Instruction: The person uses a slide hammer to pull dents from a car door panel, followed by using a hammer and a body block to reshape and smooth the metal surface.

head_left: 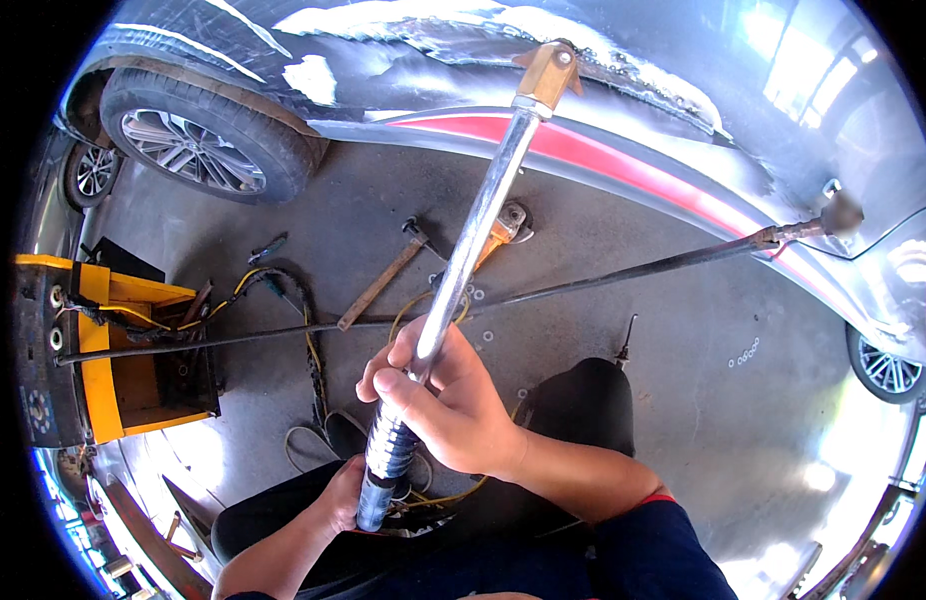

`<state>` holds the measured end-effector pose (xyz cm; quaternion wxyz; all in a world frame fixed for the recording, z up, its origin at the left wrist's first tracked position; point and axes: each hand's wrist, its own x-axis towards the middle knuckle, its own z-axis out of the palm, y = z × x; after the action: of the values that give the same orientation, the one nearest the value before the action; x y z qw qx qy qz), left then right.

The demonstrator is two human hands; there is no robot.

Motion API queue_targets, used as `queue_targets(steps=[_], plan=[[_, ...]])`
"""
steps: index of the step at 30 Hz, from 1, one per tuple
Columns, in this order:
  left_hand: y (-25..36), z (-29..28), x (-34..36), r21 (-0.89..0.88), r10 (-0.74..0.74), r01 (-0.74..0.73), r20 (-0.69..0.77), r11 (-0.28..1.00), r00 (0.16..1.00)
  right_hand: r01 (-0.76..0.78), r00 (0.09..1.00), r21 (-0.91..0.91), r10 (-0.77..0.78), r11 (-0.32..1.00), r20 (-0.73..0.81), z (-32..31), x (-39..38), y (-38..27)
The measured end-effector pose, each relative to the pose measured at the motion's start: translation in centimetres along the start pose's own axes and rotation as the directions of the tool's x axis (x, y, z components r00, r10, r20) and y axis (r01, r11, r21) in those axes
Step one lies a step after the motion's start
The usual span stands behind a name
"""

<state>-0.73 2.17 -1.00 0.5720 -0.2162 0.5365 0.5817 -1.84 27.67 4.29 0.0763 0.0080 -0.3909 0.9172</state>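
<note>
A dark grey car body with a red stripe and sanded, scarred panel (603,150) fills the upper half of the view, its front wheel with a silver alloy rim (188,140) at about ten o'clock and a second wheel (888,368) at about three o'clock. Below it lies grey concrete floor (683,380), with a yellow metal machine box (123,350) at nine o'clock. A thin dark steel rod (543,292) crosses the view from nine o'clock up toward two o'clock, ending at the car panel. The long chrome slide-hammer puller with a brass-coloured head (483,210) runs its long axis from six o'clock up to about twelve o'clock, its brass head pointing at the damaged panel and its ribbed dark grip end pointing back toward the person. The right hand (453,400) is clamped around the shaft just above the ribbed section, fingers curled over it and thumb laid along it. The left hand (341,495) closes round the lowest end of the grip, at six o'clock. A wooden-handled hammer (388,278) lies on the floor just left of the shaft, near centre.
</note>
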Motion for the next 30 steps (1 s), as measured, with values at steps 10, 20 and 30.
queue_targets(steps=[10,20,30], plan=[[0.5,-2.0,0.6,-0.092,-0.096,0.091,-0.055,0.992,0.994,-0.040,0.999,0.074,0.041,0.996,-0.012,-1.1,4.1,-2.3],[0.3,-1.7,0.0,0.089,0.065,-0.046,-0.219,0.995,0.974,0.024,1.000,0.082,-0.023,0.996,-0.017,-0.2,0.8,2.6],[1.7,-4.1,-0.2,0.208,-0.150,0.153,-0.031,0.966,0.988,0.090,0.996,-0.075,-0.088,0.993,0.032,0.8,0.5,0.0]])
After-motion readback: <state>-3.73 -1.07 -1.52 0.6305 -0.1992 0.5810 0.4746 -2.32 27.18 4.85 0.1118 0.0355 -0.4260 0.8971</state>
